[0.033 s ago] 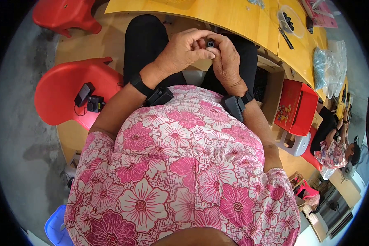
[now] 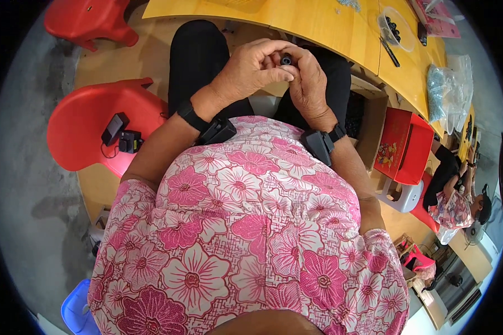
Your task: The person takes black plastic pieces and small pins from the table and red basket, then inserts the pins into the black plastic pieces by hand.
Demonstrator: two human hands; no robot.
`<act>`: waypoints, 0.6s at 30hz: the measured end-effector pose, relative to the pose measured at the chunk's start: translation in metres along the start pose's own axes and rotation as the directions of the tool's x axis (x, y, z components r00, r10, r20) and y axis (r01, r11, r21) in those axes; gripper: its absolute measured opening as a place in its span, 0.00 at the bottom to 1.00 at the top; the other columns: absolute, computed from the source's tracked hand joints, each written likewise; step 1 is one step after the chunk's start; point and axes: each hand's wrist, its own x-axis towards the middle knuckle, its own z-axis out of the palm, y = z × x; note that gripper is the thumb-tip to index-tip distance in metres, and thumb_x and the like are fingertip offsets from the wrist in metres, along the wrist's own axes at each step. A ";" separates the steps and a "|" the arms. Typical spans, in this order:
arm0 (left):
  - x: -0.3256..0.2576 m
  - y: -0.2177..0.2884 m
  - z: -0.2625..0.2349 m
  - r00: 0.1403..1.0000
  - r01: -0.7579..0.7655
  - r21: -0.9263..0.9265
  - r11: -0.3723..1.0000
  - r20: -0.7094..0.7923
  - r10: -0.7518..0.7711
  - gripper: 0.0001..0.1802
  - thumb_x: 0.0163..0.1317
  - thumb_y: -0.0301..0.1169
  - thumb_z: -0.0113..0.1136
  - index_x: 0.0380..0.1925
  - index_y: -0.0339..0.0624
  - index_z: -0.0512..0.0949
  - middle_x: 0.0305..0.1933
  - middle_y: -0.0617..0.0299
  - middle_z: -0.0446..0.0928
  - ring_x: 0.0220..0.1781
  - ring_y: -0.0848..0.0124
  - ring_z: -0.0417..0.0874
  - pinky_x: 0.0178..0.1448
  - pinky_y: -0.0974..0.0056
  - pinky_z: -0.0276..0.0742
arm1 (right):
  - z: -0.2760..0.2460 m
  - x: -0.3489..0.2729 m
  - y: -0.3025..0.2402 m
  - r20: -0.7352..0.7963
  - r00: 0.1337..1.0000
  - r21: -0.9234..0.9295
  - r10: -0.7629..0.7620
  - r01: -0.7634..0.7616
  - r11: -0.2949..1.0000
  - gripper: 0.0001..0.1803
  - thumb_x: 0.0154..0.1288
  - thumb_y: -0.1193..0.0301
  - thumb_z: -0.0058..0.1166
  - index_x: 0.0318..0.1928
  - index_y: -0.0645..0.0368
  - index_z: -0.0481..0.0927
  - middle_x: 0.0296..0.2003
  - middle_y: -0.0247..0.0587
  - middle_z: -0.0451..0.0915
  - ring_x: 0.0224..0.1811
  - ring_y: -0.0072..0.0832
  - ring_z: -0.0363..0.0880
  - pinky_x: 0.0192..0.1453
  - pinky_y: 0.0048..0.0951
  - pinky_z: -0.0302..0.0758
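Observation:
My left hand and my right hand meet above my lap, just in front of the table edge. Between the fingertips of both sits a small black round part, pinched from either side. Most of the part is hidden by my fingers. Each wrist carries a black band with a small black device on it. My pink flowered top fills the lower half of the view.
A yellow wooden table curves across the top, with a clear bowl of small black parts and a plastic bag. A red chair holding black devices stands at left. A red box and another seated person are at right.

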 end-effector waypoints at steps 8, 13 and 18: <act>0.004 0.001 0.001 1.000 -0.024 0.018 1.000 -0.001 0.024 0.29 0.51 0.42 0.71 0.51 0.40 0.76 0.29 0.71 0.68 0.28 0.83 0.66 0.31 0.77 0.66 | -0.001 0.000 0.002 -0.029 0.999 -0.028 -0.040 0.039 0.999 0.15 0.64 0.70 0.52 0.50 0.61 0.70 0.41 0.47 0.75 0.41 0.43 0.77 0.44 0.35 0.75; 0.009 0.004 0.005 0.998 -0.064 0.069 0.996 -0.008 0.065 0.28 0.52 0.45 0.70 0.49 0.39 0.77 0.29 0.70 0.69 0.29 0.81 0.68 0.32 0.76 0.67 | -0.007 0.002 0.004 -0.036 0.998 -0.011 -0.044 0.043 0.999 0.15 0.64 0.70 0.52 0.49 0.61 0.70 0.39 0.47 0.75 0.40 0.43 0.77 0.44 0.34 0.75; 0.012 0.005 0.009 0.994 -0.105 0.098 0.990 -0.031 0.108 0.28 0.53 0.45 0.69 0.48 0.39 0.77 0.30 0.68 0.71 0.29 0.80 0.69 0.33 0.75 0.68 | -0.010 0.002 0.002 -0.058 0.998 -0.011 -0.017 0.016 1.000 0.15 0.63 0.69 0.53 0.48 0.61 0.70 0.39 0.46 0.76 0.39 0.43 0.77 0.43 0.35 0.75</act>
